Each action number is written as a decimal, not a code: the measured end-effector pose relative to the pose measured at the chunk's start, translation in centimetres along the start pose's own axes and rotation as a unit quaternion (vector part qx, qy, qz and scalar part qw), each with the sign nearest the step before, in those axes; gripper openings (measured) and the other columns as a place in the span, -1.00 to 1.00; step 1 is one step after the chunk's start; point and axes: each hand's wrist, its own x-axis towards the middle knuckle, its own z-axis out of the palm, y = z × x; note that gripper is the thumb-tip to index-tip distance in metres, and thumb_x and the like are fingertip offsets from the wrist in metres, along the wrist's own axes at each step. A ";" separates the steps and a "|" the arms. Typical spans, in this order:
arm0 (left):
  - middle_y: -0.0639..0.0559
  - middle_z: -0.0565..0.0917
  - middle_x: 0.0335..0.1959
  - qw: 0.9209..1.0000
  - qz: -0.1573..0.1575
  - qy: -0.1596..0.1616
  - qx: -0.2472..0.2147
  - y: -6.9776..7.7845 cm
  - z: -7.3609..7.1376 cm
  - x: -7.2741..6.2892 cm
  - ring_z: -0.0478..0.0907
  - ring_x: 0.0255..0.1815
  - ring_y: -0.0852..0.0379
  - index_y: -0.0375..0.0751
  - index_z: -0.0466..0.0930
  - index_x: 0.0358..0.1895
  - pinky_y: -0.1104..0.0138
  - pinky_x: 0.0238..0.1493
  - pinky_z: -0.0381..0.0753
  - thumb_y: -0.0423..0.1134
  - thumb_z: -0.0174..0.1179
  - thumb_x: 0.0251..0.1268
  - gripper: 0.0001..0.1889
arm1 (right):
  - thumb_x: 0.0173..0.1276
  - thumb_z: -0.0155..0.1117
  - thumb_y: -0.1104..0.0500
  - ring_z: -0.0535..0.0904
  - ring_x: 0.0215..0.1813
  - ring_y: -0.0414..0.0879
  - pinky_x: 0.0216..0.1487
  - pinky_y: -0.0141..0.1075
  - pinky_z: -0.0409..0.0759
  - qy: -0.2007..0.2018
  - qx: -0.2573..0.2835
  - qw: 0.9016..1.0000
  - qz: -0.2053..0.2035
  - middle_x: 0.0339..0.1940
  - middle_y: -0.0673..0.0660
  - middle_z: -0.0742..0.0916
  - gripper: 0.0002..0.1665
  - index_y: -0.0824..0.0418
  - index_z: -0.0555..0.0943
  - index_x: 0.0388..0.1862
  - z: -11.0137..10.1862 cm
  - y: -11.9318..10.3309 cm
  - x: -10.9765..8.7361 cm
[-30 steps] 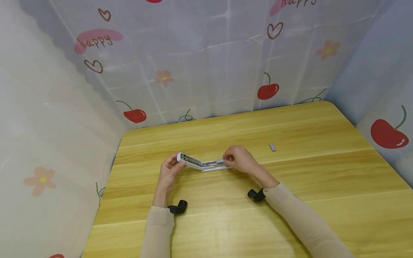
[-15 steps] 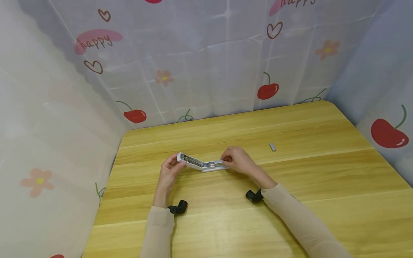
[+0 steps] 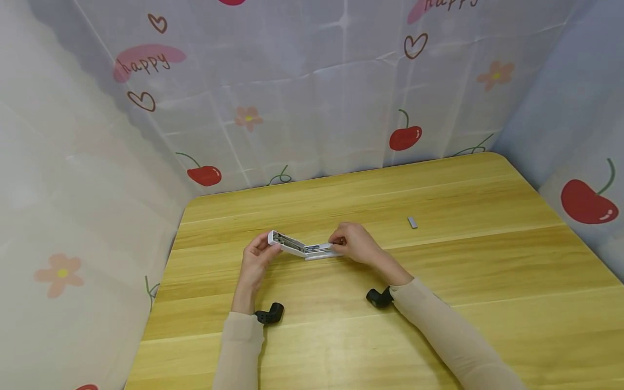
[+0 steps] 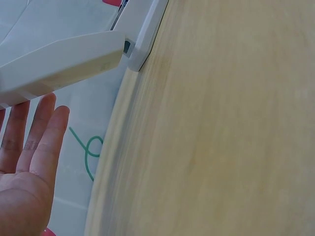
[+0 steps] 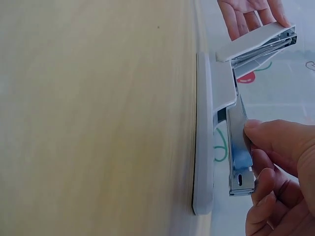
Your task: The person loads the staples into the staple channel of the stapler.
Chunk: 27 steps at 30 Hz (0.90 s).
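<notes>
A white stapler (image 3: 324,255) lies on the table, its top cover (image 3: 291,246) swung far back to the left. My left hand (image 3: 255,262) holds the raised end of that cover between thumb and fingers; in the left wrist view the other fingers (image 4: 37,142) stretch out below it. At the metal staple channel (image 5: 239,132) in the right wrist view, my right hand (image 5: 283,167) pinches the sides with thumb and curled fingers. From the head view, my right hand (image 3: 358,244) covers the base's right end. Whether staples sit under the fingertips, I cannot tell.
A small grey strip (image 3: 412,222), like a row of staples, lies on the wooden table (image 3: 439,189) to the right, beyond my right hand. Black wrist cameras (image 3: 270,313) sit at both cuffs. A printed curtain (image 3: 312,119) hangs behind the table's far edge.
My right hand has slid a little to the left along the stapler, toward its hinge. The left hand and the raised cover have stayed in place.
</notes>
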 end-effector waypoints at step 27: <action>0.17 0.74 -0.09 1.000 -0.009 0.012 -0.005 0.0 0.2 0.0 0.65 -0.10 0.25 -0.12 0.59 0.00 0.41 -0.02 0.68 -0.52 0.21 0.27 -0.69 | 0.27 0.38 0.26 0.52 -0.36 -0.13 -0.35 -0.36 0.51 0.057 0.037 0.997 0.038 -0.36 0.10 0.71 -0.76 0.34 0.72 -0.11 -3.8 2.2 -2.4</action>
